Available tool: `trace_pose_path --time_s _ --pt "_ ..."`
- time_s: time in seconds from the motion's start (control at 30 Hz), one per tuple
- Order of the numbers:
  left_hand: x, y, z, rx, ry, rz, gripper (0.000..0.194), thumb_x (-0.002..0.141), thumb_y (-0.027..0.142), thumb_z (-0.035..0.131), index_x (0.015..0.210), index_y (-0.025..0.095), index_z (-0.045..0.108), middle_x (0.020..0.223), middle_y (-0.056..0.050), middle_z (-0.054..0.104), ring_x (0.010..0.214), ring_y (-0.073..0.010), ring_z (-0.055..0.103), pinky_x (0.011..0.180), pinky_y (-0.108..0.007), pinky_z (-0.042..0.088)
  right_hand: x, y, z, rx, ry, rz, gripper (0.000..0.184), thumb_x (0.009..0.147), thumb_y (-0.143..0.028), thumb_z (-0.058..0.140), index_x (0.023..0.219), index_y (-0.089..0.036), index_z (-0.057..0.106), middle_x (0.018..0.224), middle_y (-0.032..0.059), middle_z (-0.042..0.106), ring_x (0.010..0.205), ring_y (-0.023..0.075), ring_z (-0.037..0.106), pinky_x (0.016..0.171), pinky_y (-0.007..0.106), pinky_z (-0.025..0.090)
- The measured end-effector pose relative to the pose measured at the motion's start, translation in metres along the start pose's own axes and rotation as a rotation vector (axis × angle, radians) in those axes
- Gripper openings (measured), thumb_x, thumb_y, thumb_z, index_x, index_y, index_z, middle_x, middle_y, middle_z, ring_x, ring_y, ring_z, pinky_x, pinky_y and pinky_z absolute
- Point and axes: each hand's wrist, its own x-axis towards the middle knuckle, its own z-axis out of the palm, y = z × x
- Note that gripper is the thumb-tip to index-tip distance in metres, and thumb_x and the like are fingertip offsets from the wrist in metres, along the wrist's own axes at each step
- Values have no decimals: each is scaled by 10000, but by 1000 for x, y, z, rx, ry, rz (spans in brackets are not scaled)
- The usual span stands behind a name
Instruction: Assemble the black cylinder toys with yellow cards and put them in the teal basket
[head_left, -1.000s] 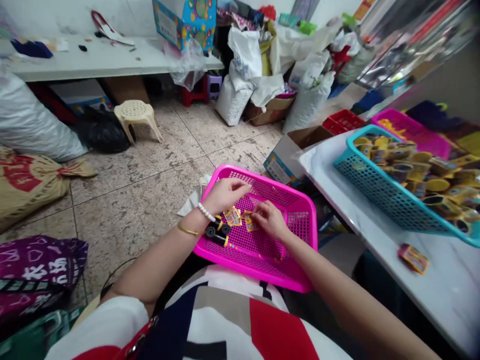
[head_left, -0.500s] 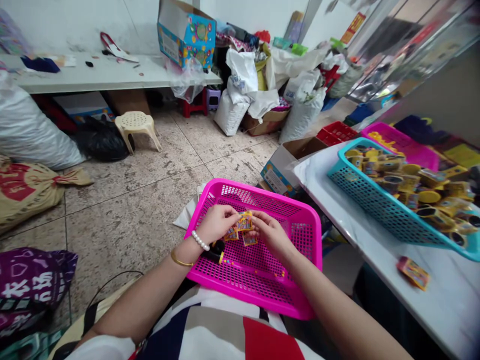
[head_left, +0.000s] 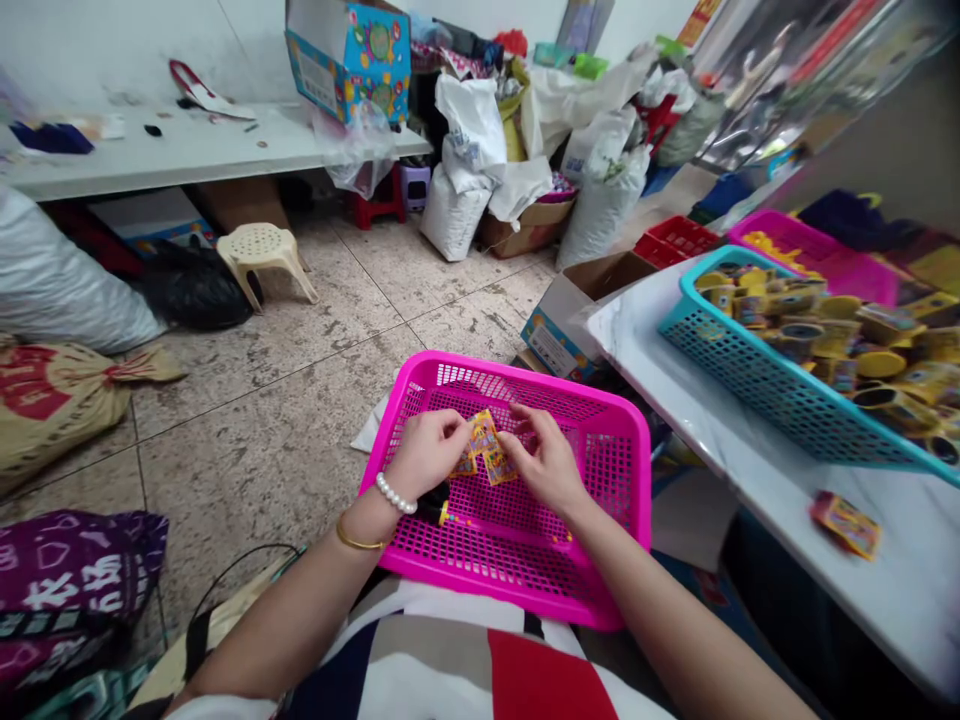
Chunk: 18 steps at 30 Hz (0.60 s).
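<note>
Over the pink plastic basket (head_left: 637, 470) on my lap, my left hand (head_left: 426, 452) pinches a small yellow printed packet (head_left: 482, 430) at its left edge. Fingers apart, my right hand (head_left: 546, 462) is just right of it, its thumb close to a second yellow printed packet (head_left: 499, 466). Whether the thumb touches either packet I cannot tell. Another yellow piece (head_left: 465, 465) shows below my left fingers. A black object with a yellow rim (head_left: 433, 505) lies in the basket by my left wrist, partly hidden, with tiny coloured beads (head_left: 559, 538) on the basket floor.
On the right, a marble-patterned table (head_left: 697, 420) holds a blue basket (head_left: 750, 370) full of yellow containers and a loose packet (head_left: 847, 525). An open carton (head_left: 559, 335) stands beyond my basket. A cream stool (head_left: 262, 250) and several sacks (head_left: 465, 190) stand on the floor.
My right fingers have come off the upper packet and spread apart. That packet has tilted, still in my left hand. The view has shifted slightly.
</note>
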Motion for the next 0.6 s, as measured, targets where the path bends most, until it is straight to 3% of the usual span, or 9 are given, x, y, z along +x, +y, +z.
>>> trace_pose_path --time_s 0.1,0.2,0.33,0.6 --pt "-4 6 4 -39 -31 4 266 860 331 546 670 164 628 615 -8 612 571 -131 536 531 -227 352 1 0 6 303 -142 137 345 851 -507 562 796 -172 620 716 26 613 634 161 543 581 267 443" --pt "-11 13 5 -160 75 2 212 865 354 573 783 169 636 685 -11 642 620 -139 577 565 -227 408 3 5 9 347 -34 205 416 835 -532 582 616 -180 540 551 -28 480 517 118 419 490 238 343" --pt "-20 24 4 -256 137 13 281 888 417 558 761 178 631 623 5 601 568 -130 542 521 -228 396 2 8 6 354 95 226 451 833 -553 580 581 -184 518 521 -38 425 490 106 353 458 239 285" --pt "-29 28 24 -400 114 -27 225 840 368 633 886 178 743 780 -51 694 693 -152 604 607 -242 462 -13 -7 5 267 156 97 394 870 -484 581 619 -181 577 567 -21 490 541 116 425 508 236 345"
